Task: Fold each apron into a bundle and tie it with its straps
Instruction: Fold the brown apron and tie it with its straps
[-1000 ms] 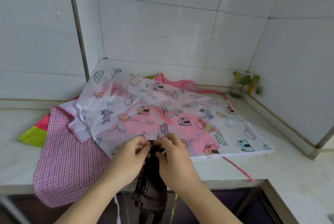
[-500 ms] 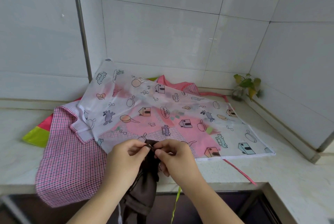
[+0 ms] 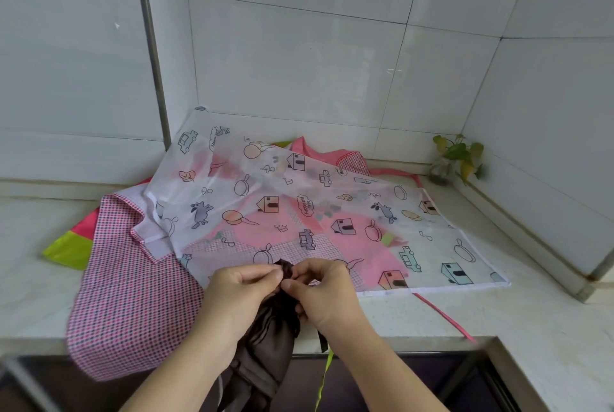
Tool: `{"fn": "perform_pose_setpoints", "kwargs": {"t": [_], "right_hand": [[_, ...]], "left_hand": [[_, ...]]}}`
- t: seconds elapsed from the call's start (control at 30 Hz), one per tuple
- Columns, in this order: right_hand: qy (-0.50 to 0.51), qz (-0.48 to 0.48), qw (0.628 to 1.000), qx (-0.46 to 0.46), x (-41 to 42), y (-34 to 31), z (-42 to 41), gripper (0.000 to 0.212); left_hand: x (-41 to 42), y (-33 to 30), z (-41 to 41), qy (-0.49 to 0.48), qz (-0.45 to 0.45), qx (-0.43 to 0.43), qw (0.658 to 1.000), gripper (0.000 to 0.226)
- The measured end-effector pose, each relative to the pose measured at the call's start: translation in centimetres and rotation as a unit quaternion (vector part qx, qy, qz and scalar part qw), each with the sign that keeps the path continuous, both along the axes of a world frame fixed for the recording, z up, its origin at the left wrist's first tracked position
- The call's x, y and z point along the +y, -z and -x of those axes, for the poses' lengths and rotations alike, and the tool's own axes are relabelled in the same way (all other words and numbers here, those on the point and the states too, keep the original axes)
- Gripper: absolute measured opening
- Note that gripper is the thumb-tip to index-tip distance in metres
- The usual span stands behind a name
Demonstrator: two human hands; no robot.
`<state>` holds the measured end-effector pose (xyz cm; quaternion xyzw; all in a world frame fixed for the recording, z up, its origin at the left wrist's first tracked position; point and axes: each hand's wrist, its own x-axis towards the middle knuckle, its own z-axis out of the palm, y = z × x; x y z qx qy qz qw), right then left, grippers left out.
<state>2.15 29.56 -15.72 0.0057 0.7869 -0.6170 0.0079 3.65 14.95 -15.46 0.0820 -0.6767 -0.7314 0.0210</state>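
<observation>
At the near edge of a pale stone surface (image 3: 538, 338), 2 hands pinch the gathered top of a dark brown apron (image 3: 265, 345): the left hand (image 3: 239, 292) and the right hand (image 3: 325, 295) meet fingertip to fingertip, each nipping the bunched cloth between thumb and curled fingers. The brown fabric hangs below the surface's edge, its lower part cut off by the frame. Behind the hands lies a translucent white apron (image 3: 299, 205) printed with houses, cars and pans; one motif reads "Happy and free", while the other small lettering is too blurred to read. Beneath it spread a pink checked apron (image 3: 133, 295) and a pink-and-lime one (image 3: 69, 249), mostly covered. A pink strap (image 3: 445, 317) trails right. A small leafy plant (image 3: 455, 159) stands in the tiled corner.
</observation>
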Motion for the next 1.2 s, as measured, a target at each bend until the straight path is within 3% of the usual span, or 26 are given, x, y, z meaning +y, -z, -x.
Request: {"fn": "perform_pose_setpoints", "kwargs": {"t": [0.2, 0.4, 0.7, 0.83, 1.0, 1.07, 1.13, 1.2], "right_hand": [[0.035, 0.038, 0.999, 0.014, -0.7, 0.5, -0.3, 0.014], [-0.003, 0.099, 0.995, -0.001, -0.1, 0.7, -1.3, 0.017], [-0.023, 0.016, 0.999, 0.027, -0.2, 1.1, -0.6, 0.014], [-0.002, -0.123, 0.992, 0.032, 0.8, 0.1, -0.9, 0.005], [-0.040, -0.330, 0.943, 0.016, 1.8, -2.2, -0.5, 0.020], [-0.064, -0.289, 0.955, 0.008, 2.0, -2.9, 0.0, 0.019], [-0.083, -0.143, 0.986, -0.017, 2.1, -3.5, 0.1, 0.013], [-0.099, -0.030, 0.994, -0.034, 1.9, -3.7, 0.0, 0.011]], "left_hand": [[0.0, 0.6, -0.3, 0.000, 0.061, 0.024, 0.998, 0.017], [0.1, 1.0, -0.3, -0.029, 0.041, 0.024, 0.998, 0.008], [0.3, 0.8, -0.3, -0.024, 0.095, 0.045, 0.994, 0.011], [-0.1, 0.8, -0.2, -0.010, 0.111, 0.053, 0.992, 0.012], [0.3, 0.8, -0.3, 0.018, 0.236, 0.077, 0.968, 0.015], [0.4, 0.7, -0.2, 0.025, 0.256, 0.082, 0.963, 0.019], [0.4, 0.5, -0.2, 0.053, 0.265, 0.081, 0.959, 0.022], [0.4, 0.2, -0.1, 0.089, 0.271, 0.084, 0.955, 0.023]]}}
